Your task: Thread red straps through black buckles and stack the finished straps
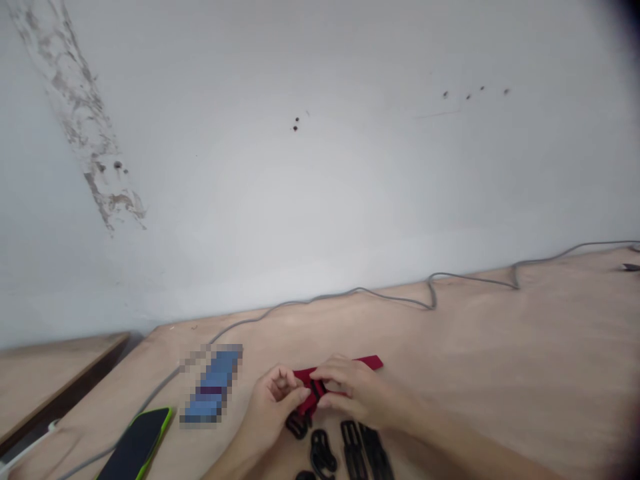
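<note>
Both hands meet over a red strap (pixel 371 363) near the table's front. My left hand (pixel 277 400) pinches the strap between thumb and fingers from the left. From the right, my right hand (pixel 350 389) closes its thumb and fingers on a small black buckle (pixel 318 388) that sits around the red webbing. One flat end of the strap sticks out behind my right hand. How the webbing runs through the buckle is partly hidden by my fingers. Just below the hands lie several black plastic buckle pieces (pixel 323 453), some cut off by the frame's bottom edge.
A phone in a bright green case (pixel 137 443) lies at the front left. Beyond it is a blurred-out blue rectangular item (pixel 214 383). A grey cable (pixel 300 302) runs across the wooden table (pixel 525 353) along a white wall (pixel 350 200). Another wooden surface (pixel 55 367) stands at the left, beyond a gap.
</note>
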### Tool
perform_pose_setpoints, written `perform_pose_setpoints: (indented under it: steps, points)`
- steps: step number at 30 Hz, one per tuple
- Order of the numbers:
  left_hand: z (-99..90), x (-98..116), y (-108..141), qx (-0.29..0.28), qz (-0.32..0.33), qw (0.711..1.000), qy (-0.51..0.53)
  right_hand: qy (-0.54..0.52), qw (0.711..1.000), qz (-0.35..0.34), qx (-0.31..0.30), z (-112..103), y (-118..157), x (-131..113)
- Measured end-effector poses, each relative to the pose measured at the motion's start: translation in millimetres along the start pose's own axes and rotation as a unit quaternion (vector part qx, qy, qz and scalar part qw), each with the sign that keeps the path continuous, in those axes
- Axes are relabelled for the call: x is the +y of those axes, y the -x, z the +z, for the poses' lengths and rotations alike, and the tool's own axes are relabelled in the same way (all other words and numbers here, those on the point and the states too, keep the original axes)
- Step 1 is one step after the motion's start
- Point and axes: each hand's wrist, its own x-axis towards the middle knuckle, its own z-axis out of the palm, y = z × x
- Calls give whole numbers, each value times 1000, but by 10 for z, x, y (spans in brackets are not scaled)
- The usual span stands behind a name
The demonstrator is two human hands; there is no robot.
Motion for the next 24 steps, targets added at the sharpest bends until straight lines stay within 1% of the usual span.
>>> perform_pose_setpoints:
  steps: [2, 4, 7, 9, 12, 14, 17, 19, 21, 24]
  points:
    - [1, 5, 3, -6, -4, 1000, 19, -28, 999, 13, 41, 71, 3, -34]
    - [-1, 15, 12, -19, -9, 999, 29, -42, 997, 18, 60, 125, 10, -37]
    - [-1, 29, 27, -39, -13, 999, 35, -48, 998, 14, 49, 156, 18, -17]
    - [4, 30, 33, -42, -12, 999, 32, -61, 997, 5, 47, 151, 14, -5]
    - [14, 20, 36, -32, 1, 999, 16, -78, 996, -1, 53, 124, -8, -16]
    - [25, 18, 40, -16, 19, 1000, -2, -71, 995, 9, 69, 104, -30, -51]
    - [54, 37, 69, 13, 47, 998, -28, -45, 990, 65, 115, 106, -60, -129]
    - [83, 57, 109, 22, 65, 994, -80, -29, 983, 122, 134, 146, -69, -177]
    - [115, 63, 158, 22, 82, 982, -166, -23, 976, 168, 133, 207, -67, -219]
    - [147, 38, 212, 18, 112, 951, -288, -38, 972, 196, 123, 275, -50, -290]
